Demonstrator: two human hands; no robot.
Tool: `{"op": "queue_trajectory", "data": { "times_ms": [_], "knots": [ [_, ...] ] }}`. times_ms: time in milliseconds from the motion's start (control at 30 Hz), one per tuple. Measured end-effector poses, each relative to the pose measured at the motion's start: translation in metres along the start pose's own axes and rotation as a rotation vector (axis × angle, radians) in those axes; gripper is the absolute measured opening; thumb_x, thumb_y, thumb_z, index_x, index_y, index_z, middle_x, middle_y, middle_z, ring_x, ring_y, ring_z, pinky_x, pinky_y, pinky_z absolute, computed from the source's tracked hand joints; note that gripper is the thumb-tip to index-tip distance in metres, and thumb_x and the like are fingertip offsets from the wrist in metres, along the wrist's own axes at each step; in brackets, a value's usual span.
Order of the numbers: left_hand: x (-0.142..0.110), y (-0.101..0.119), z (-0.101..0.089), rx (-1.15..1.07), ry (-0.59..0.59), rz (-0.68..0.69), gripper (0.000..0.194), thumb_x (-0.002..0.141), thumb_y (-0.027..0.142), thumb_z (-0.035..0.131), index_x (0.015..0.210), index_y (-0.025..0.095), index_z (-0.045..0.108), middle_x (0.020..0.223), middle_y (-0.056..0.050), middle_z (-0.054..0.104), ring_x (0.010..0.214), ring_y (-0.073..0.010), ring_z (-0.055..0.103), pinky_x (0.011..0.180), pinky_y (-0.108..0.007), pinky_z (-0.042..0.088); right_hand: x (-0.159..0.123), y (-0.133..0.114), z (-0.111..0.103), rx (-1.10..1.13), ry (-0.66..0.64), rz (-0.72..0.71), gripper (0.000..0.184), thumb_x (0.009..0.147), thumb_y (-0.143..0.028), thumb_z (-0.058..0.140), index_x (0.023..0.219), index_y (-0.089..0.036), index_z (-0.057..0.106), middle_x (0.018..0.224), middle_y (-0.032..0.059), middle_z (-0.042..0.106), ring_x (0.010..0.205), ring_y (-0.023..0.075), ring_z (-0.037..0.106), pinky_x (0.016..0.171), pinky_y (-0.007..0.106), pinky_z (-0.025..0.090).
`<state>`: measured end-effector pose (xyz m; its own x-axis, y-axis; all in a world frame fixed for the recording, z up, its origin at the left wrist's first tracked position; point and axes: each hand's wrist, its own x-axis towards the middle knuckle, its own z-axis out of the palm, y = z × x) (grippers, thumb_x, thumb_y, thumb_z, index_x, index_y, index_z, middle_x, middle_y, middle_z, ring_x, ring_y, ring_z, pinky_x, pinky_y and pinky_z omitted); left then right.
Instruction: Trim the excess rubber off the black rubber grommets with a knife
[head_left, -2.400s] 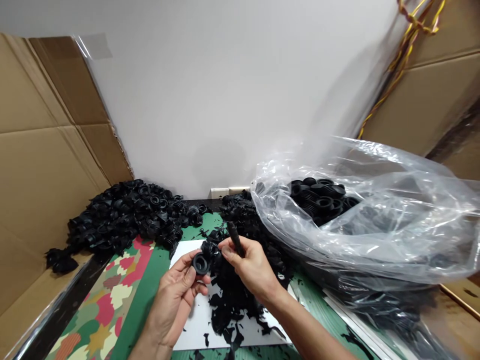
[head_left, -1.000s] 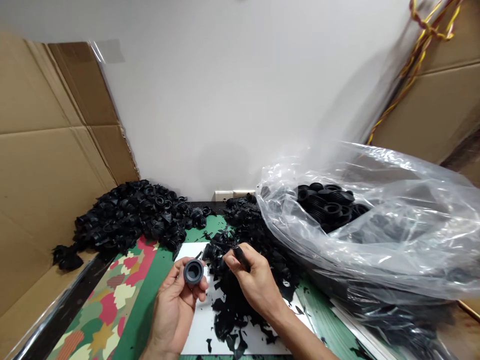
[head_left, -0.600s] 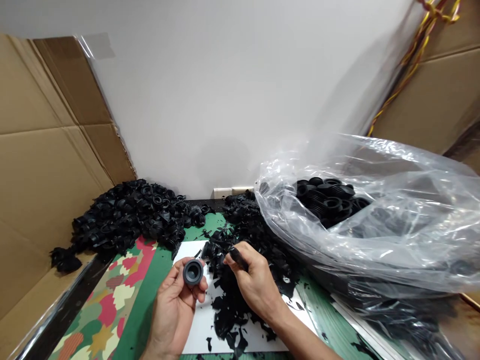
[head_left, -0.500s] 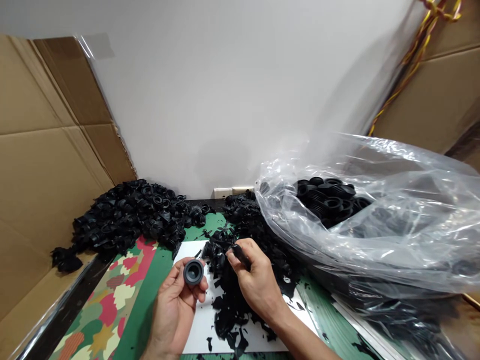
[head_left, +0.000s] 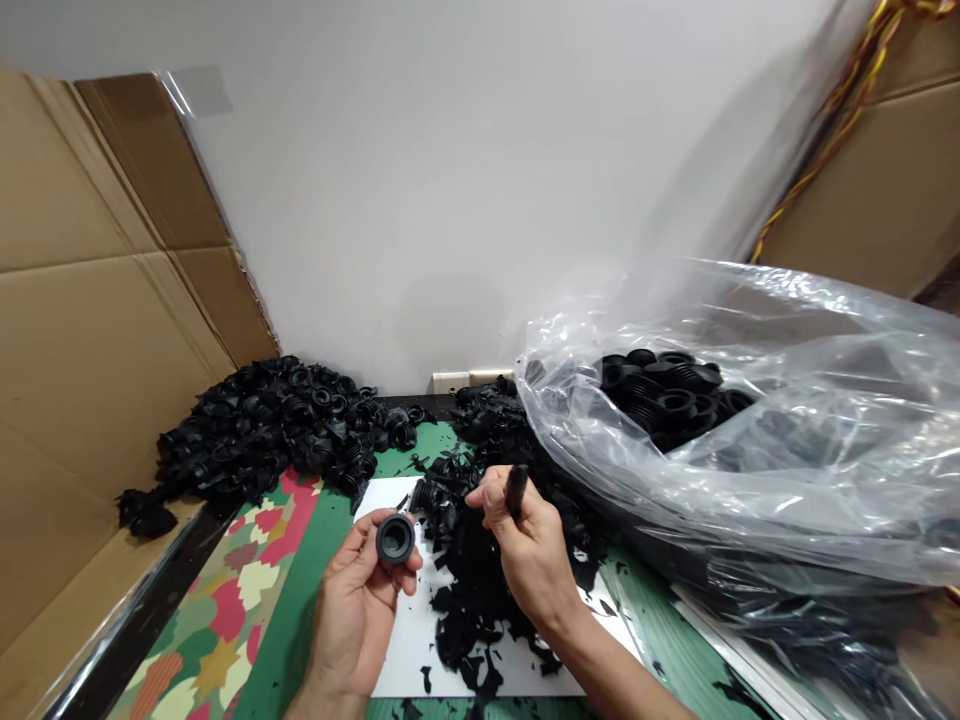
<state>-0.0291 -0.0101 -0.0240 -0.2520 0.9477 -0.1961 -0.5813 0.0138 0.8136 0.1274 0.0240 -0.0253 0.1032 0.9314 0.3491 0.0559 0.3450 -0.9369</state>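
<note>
A round black rubber bushing (head_left: 395,540) with a wide hole is pinched in my left hand (head_left: 358,595), its open face turned up toward me. To its right, my right hand (head_left: 531,545) is closed around a short black handle-like tool (head_left: 516,490); its working end is hidden, so its exact kind does not show. My two hands are apart, and the tool is clear of the bushing. Beneath them lies a white sheet (head_left: 401,665), partly covered by a heap of thin black rubber scraps (head_left: 480,590).
A big pile of black rubber parts (head_left: 277,430) rises at the left, beside a cardboard wall (head_left: 97,330). On the right, a clear plastic bag (head_left: 825,490) holds ribbed black parts (head_left: 667,395). A patterned strip (head_left: 232,600) runs along the green tabletop (head_left: 289,600).
My right hand has moved right, and the black tool has swung more upright in it. The left hand keeps its hold on the bushing. The whole view has shifted slightly.
</note>
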Motion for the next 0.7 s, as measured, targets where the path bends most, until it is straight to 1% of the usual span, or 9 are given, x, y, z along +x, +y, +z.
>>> {"op": "queue_trajectory", "data": {
  "times_ms": [133,200,267,367,433,500,567,633,700],
  "knots": [
    [-0.001,0.0,0.001,0.0,0.003,-0.01,0.014,0.066,0.019,0.073,0.078,0.013,0.07,0.077,-0.011,0.071,0.052,-0.0169,0.062,0.042,-0.022,0.045,0.001,0.003,-0.001,0.06,0.016,-0.007,0.046,0.088,-0.056,0.041,0.069,-0.018,0.059,0.076,0.005,0.058,0.075,0.0191,0.054,0.069,0.03,0.044],
    [-0.001,0.001,0.003,-0.002,0.004,-0.015,0.013,0.066,0.019,0.073,0.077,0.012,0.07,0.077,-0.011,0.071,0.052,-0.0168,0.062,0.041,-0.022,0.045,0.002,0.005,-0.002,0.078,0.007,0.014,0.05,0.086,-0.06,0.041,0.069,-0.017,0.06,0.072,0.0048,0.058,0.072,0.0187,0.055,0.066,0.03,0.045],
    [-0.001,0.001,0.004,-0.003,0.013,-0.016,0.013,0.066,0.018,0.072,0.077,0.012,0.069,0.077,-0.012,0.071,0.051,-0.0169,0.062,0.04,-0.022,0.044,0.002,0.007,-0.002,0.113,-0.028,0.073,0.054,0.083,-0.065,0.042,0.068,-0.017,0.061,0.062,0.0025,0.055,0.061,0.0167,0.054,0.057,0.028,0.044],
    [-0.001,0.001,0.003,0.005,0.032,-0.027,0.012,0.068,0.016,0.069,0.079,0.011,0.069,0.076,-0.012,0.071,0.05,-0.0169,0.062,0.04,-0.022,0.045,0.002,0.01,-0.001,0.222,-0.091,0.227,0.058,0.077,-0.071,0.043,0.07,-0.017,0.06,0.043,-0.0049,0.042,0.038,0.012,0.044,0.04,0.024,0.036],
    [-0.001,0.0,0.003,0.011,0.044,-0.034,0.011,0.07,0.014,0.067,0.08,0.011,0.068,0.075,-0.012,0.07,0.05,-0.0168,0.062,0.04,-0.022,0.045,0.002,0.011,0.0,0.291,-0.117,0.311,0.058,0.073,-0.073,0.046,0.068,-0.017,0.057,0.038,-0.0079,0.036,0.031,0.0102,0.04,0.035,0.023,0.033],
    [0.0,0.0,0.003,0.016,0.057,-0.039,0.01,0.07,0.012,0.065,0.08,0.01,0.068,0.073,-0.011,0.069,0.05,-0.0168,0.062,0.039,-0.022,0.045,0.002,0.011,0.002,0.322,-0.137,0.348,0.056,0.071,-0.073,0.051,0.064,-0.017,0.055,0.037,-0.0072,0.039,0.031,0.0105,0.043,0.036,0.023,0.035],
    [0.0,0.0,0.004,0.021,0.069,-0.042,0.01,0.07,0.011,0.064,0.08,0.009,0.068,0.071,-0.01,0.068,0.048,-0.0168,0.062,0.038,-0.022,0.045,0.003,0.011,0.003,0.336,-0.146,0.349,0.053,0.069,-0.069,0.057,0.062,-0.017,0.054,0.039,-0.0054,0.045,0.033,0.0113,0.048,0.04,0.024,0.041],
    [0.0,0.0,0.005,0.024,0.075,-0.048,0.01,0.07,0.011,0.064,0.079,0.009,0.068,0.069,-0.01,0.068,0.048,-0.0169,0.062,0.037,-0.022,0.045,0.003,0.01,0.004,0.344,-0.155,0.338,0.049,0.069,-0.065,0.062,0.064,-0.017,0.054,0.04,-0.0047,0.049,0.036,0.0119,0.05,0.044,0.026,0.045],
    [0.0,0.0,0.005,0.023,0.073,-0.052,0.009,0.07,0.011,0.064,0.078,0.009,0.068,0.068,-0.009,0.067,0.047,-0.017,0.062,0.037,-0.022,0.044,0.003,0.008,0.004,0.34,-0.166,0.331,0.044,0.068,-0.059,0.066,0.067,-0.017,0.054,0.043,-0.0038,0.053,0.039,0.0128,0.053,0.046,0.026,0.046]
  ]
}}
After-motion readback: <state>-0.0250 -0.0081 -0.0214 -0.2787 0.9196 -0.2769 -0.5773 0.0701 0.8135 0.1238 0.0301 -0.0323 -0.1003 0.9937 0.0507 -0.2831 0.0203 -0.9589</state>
